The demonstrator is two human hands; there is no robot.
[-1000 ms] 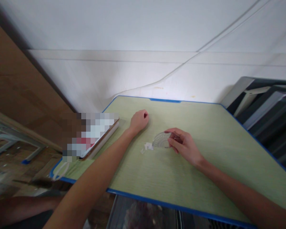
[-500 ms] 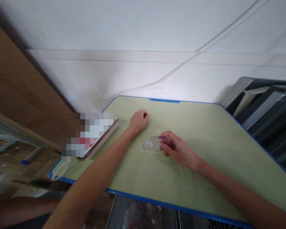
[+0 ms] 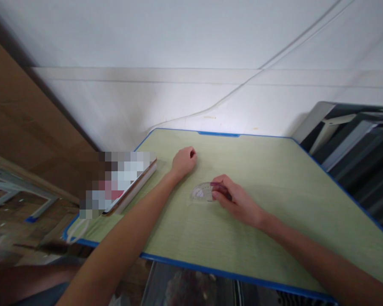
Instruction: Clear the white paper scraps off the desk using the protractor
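My right hand point(image 3: 234, 197) pinches a clear plastic protractor point(image 3: 201, 192) by its right end, thumb below and fingers curled behind it. The protractor's curved edge faces up and away, just above the table; whether it touches the surface I cannot tell. Farther back and to the left, my left hand point(image 3: 184, 162) rests on the table as a loose fist, with a dark gap at the curled fingers and nothing seen in it. The pale green table point(image 3: 258, 165) with a blue edge lies under both hands.
A thick book or box point(image 3: 137, 187), partly blurred out, lies at the table's left side beside my forearm. A cardboard sheet point(image 3: 28, 106) leans at the left. Dark and grey panels point(image 3: 360, 148) stand at the right. A cable point(image 3: 226, 98) runs along the white wall.
The view has shifted very slightly. My right hand still holds the protractor, which looks tilted a little more; my left hand stays in its place.
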